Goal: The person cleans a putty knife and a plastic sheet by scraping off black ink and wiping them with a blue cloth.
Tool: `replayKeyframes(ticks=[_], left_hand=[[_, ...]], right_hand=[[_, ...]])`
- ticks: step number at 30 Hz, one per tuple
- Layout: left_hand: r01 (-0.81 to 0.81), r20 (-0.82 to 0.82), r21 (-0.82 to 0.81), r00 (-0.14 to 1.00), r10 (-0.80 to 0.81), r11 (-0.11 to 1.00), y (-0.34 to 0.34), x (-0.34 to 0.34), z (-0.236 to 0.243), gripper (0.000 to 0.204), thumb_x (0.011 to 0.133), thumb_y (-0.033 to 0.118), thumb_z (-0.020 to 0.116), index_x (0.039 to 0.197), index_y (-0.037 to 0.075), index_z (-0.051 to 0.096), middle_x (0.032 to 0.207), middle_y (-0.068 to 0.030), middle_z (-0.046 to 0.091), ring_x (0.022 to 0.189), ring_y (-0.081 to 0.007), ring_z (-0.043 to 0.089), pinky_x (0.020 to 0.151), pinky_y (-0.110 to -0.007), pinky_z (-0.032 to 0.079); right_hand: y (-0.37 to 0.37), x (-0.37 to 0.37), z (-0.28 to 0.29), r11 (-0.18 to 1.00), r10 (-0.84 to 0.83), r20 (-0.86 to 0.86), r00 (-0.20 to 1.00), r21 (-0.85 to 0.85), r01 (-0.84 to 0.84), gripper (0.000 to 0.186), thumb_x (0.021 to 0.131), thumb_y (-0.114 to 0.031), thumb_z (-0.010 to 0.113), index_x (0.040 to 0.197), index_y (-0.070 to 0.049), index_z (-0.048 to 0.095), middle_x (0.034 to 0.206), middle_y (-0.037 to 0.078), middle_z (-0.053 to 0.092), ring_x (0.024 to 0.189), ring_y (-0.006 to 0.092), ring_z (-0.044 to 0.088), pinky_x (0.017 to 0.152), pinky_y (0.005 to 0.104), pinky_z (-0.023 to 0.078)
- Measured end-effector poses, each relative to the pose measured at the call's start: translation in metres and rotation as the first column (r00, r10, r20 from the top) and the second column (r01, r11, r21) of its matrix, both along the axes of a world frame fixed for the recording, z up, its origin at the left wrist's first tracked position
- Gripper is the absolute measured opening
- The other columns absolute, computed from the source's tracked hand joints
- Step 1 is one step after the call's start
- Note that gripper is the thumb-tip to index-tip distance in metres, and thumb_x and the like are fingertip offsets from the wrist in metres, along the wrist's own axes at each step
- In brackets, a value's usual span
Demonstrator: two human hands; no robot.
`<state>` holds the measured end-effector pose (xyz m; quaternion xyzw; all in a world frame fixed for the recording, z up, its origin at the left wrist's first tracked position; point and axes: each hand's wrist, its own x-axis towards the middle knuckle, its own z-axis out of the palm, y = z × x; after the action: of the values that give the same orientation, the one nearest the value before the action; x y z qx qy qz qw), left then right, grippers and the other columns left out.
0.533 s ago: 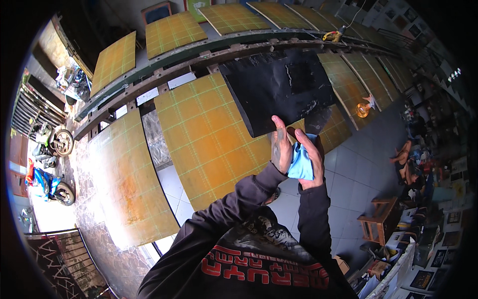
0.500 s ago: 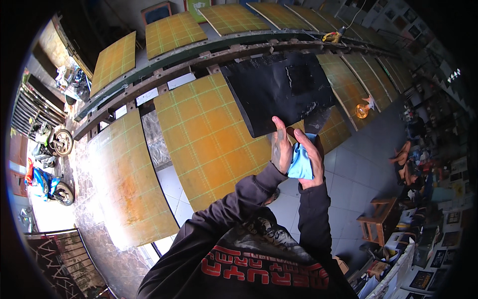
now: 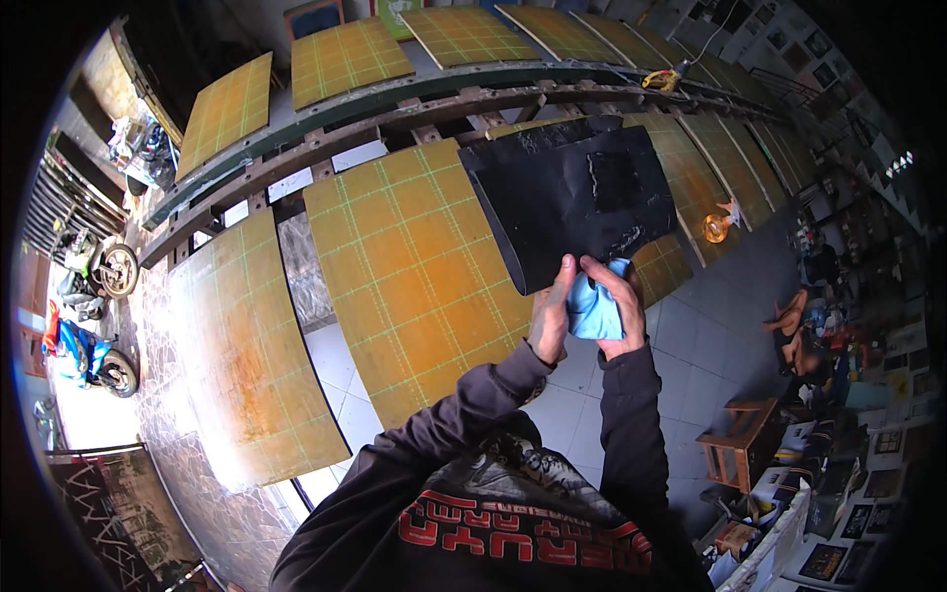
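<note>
A black flexible sheet (image 3: 552, 202), with a darker square patch and scuffed edges, lies over the yellow-orange gridded boards (image 3: 414, 266). At its near edge, my left hand (image 3: 552, 314) is closed, thumb up, with the sheet's edge between thumb and fingers; the fingers underneath are hidden. Close beside it, my right hand (image 3: 627, 314) wraps round a light blue cloth (image 3: 595, 311), bunched against the palm. The right thumb rests near the sheet's edge; whether it also grips the sheet cannot be told.
A dark metal rail frame (image 3: 395, 123) runs behind the boards, with more gridded boards (image 3: 350, 61) beyond. A yellow-and-black corded object (image 3: 663, 77) rests on the rail. On the right are a round orange glassy thing (image 3: 716, 229), a wooden stool (image 3: 742, 444) and a seated person (image 3: 789, 331). Motorbikes (image 3: 94, 360) stand left.
The black sheet has shifted toward me and slightly right, baring a strip of board behind it. My left hand, whose fingers stood straighter, has closed at the sheet's edge. The cloth stays in my right hand.
</note>
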<state>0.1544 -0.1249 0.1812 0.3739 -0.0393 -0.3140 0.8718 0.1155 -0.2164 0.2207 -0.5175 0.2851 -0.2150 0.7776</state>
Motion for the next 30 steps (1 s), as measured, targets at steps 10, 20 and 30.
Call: replayKeyframes(ticks=[10, 20, 30], left_hand=[[0.175, 0.09, 0.089, 0.979, -0.183, 0.981, 0.05, 0.03, 0.029, 0.023, 0.089, 0.027, 0.066, 0.084, 0.005, 0.065, 0.077, 0.002, 0.061, 0.069, -0.0055, 0.055, 0.063, -0.022, 0.042], [0.006, 0.14, 0.095, 0.99, -0.019, 0.995, 0.034, 0.039, 0.013, 0.036, 0.097, 0.034, 0.054, 0.071, 0.01, 0.061, 0.063, 0.0057, 0.052, 0.054, -0.0038, 0.042, 0.051, -0.022, 0.031], [-0.131, 0.125, 0.119, 0.985, 0.116, 0.984, 0.054, 0.052, 0.04, 0.051, 0.095, 0.039, 0.059, 0.052, 0.017, 0.043, 0.049, 0.0097, 0.038, 0.043, -0.001, 0.03, 0.043, -0.023, 0.021]], right_hand=[[-0.025, -0.022, 0.031, 0.993, 0.066, -0.121, 0.991, -0.092, -0.077, 0.036, 0.079, -0.006, 0.073, 0.11, -0.01, 0.057, 0.087, 0.004, 0.061, 0.078, 0.0156, 0.064, 0.068, 0.0306, 0.054], [0.005, -0.077, 0.019, 0.981, 0.177, 0.26, 0.949, 0.034, -0.193, 0.042, 0.103, -0.042, 0.033, 0.123, -0.007, 0.047, 0.063, 0.005, 0.044, 0.04, 0.0147, 0.042, 0.038, 0.0301, 0.041], [-0.028, -0.101, 0.003, 0.812, 0.578, -0.307, 0.756, 0.126, -0.57, 0.034, 0.1, -0.034, 0.046, 0.098, -0.001, 0.054, 0.062, 0.005, 0.05, 0.05, 0.0119, 0.05, 0.048, 0.027, 0.041]])
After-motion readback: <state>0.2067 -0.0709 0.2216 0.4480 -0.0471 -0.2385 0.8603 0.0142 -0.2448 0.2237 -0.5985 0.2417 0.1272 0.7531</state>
